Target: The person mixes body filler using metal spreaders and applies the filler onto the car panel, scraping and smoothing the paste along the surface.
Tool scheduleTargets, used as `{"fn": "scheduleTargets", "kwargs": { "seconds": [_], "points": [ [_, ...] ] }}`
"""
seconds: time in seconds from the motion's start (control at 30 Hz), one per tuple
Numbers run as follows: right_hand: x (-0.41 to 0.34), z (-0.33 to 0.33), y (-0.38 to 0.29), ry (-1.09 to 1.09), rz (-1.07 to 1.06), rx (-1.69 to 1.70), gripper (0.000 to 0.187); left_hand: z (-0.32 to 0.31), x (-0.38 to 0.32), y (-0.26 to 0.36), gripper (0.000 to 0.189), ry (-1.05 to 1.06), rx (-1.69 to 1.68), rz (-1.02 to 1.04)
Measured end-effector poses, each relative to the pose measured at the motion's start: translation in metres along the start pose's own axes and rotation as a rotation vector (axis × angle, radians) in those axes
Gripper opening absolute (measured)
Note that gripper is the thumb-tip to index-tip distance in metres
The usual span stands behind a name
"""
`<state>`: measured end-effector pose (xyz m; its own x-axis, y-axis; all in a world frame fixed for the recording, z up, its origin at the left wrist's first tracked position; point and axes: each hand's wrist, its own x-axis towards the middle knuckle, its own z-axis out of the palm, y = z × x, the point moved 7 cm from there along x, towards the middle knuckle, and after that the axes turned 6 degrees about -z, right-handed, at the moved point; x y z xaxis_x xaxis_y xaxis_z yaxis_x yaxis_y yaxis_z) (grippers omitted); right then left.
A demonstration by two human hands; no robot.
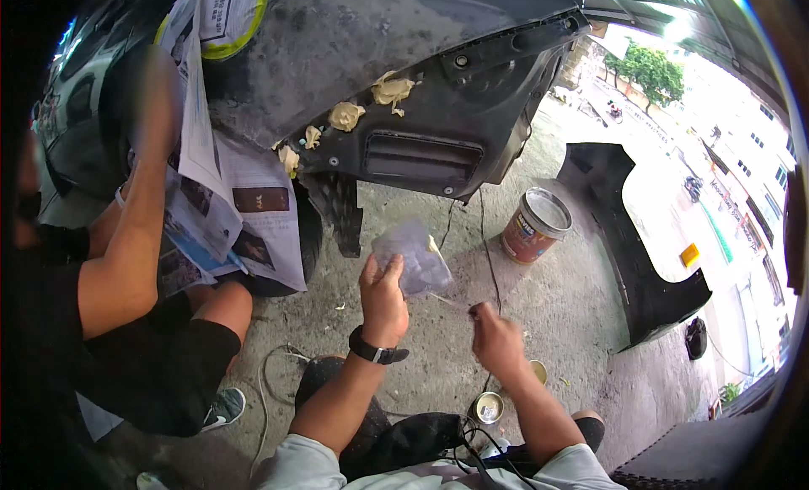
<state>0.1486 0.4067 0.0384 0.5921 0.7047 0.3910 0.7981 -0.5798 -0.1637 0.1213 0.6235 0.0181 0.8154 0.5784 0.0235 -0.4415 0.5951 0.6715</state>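
My left hand [385,303], with a black watch on its wrist, grips a thin, see-through plastic sheet [414,259] with a dab of cream paste near its right edge. To the right, my right hand [496,338] is closed around something small and dark at the fingertips, too blurred to name. Beyond both hands is a dark car body panel [430,133] with a sanded grey area. Lumps of cream filler paste [346,116] stick along the seam of the panel. An open small round tin [488,407] stands on the ground below my right hand.
A co-worker [126,262] crouches at the left beside newspaper [265,218] hung over the car's wheel area. A paint can [536,226] stands on the concrete right of centre. Further right lies a loose black fender [622,250]. Cables [262,389] run across the ground.
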Motion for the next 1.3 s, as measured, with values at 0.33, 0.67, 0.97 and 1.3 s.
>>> {"fn": "scheduleTargets", "kwargs": {
  "seconds": [0.33,0.67,0.97,1.3],
  "points": [
    [0.021,-0.058,-0.044,0.341,-0.525,-0.197,0.056,-0.015,-0.017,0.037,0.026,0.179,0.373,0.37],
    [0.098,-0.054,-0.059,0.412,-0.624,-0.185,0.059,-0.003,-0.021,0.051,0.015,-0.073,0.658,0.413],
    [0.192,-0.072,-0.123,0.611,-0.696,-0.012,0.03,-0.08,0.017,0.085,0.023,0.171,0.224,0.525],
    [0.277,-0.005,-0.109,0.417,-0.246,0.403,0.033,-0.123,0.036,0.085,0.027,0.322,0.003,0.488]
  ]
}}
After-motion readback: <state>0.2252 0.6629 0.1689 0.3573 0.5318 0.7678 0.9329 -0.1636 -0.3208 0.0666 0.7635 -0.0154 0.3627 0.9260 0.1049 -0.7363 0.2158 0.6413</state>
